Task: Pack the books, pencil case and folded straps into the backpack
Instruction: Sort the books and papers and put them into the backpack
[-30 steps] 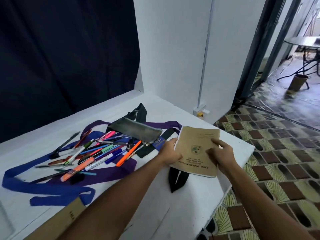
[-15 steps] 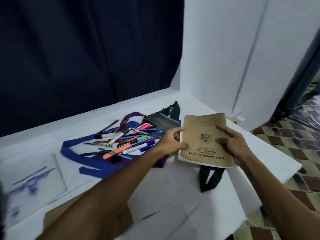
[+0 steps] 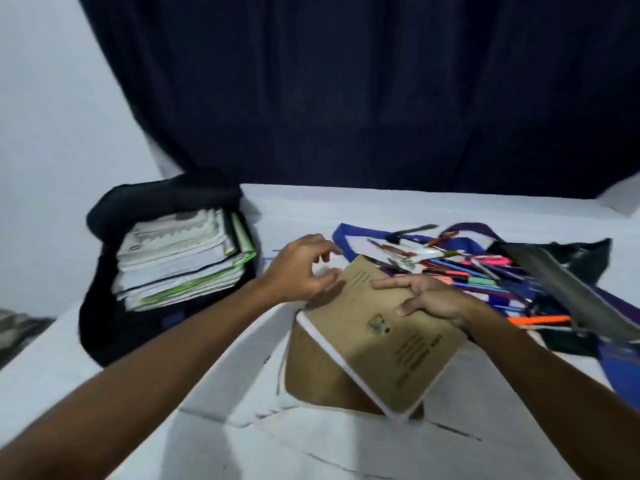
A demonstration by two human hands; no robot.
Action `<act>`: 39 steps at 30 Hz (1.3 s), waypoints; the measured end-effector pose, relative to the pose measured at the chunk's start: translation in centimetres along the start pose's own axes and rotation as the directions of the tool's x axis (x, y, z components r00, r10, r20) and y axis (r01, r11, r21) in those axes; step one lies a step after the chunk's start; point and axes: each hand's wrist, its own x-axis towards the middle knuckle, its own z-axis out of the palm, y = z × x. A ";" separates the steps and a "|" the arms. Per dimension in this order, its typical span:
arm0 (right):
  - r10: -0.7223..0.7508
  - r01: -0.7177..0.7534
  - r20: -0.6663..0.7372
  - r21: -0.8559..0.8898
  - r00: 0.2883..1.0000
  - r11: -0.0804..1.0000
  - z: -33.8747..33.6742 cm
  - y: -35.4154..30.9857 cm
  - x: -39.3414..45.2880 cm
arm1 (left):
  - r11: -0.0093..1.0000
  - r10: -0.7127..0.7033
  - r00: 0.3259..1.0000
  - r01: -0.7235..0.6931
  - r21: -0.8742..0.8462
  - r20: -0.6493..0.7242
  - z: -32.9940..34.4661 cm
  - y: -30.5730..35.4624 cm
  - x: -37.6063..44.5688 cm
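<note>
1. Spreading across the whole lower view, the white worktop (image 3: 398,206) is carrying everything, with a dark curtain (image 3: 363,98) hanging behind it.
2. Sitting at the worktop's left end, the black backpack (image 3: 104,327) is lying open, with a stack of books (image 3: 180,258) already showing inside its mouth.
3. Lying between the two hands and tilted, the brown exercise book (image 3: 388,337) is running its long axis from upper left to lower right; another brown cover (image 3: 311,372) is lying flat under it.
4. Tangling on the right, the blue and purple straps (image 3: 346,237) are lying loose, not yet folded, under a heap of pens (image 3: 467,268), and the dark pencil case (image 3: 568,292) is lying slantwise beside them.
5. Gripping the exercise book's upper edge, the right hand (image 3: 429,299) is laying its fingers over the cover, seemingly bearing its weight.
6. Hovering at the book's upper left corner, the left hand (image 3: 301,271) is curling its fingers loosely; whether they are pinching the corner cannot be told through the blur.
7. Judging the coming move: the backpack is lying to the left of the book, nearer the left hand, so the book is needing to travel leftward onto the stack.
</note>
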 end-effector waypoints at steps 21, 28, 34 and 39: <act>-0.089 -0.007 -0.090 -0.744 0.992 0.668 6.4 1.9 2.2 | 0.976 -0.209 0.836 0.215 0.048 0.508 6.0 -3.1 -5.3; -0.119 0.035 -0.086 -0.649 0.989 0.760 6.9 1.7 2.4 | 0.916 -0.344 0.645 0.392 0.091 0.683 5.7 -1.8 -2.3; -0.121 0.010 -0.214 -0.455 0.969 0.890 4.4 1.0 2.1 | 0.849 -0.308 0.625 0.521 -0.090 0.717 4.7 -2.5 -2.1; -0.098 0.226 -0.419 0.266 0.903 0.937 2.2 0.1 0.4 | 0.584 -0.408 0.724 0.675 -0.452 0.556 2.2 -4.0 -4.2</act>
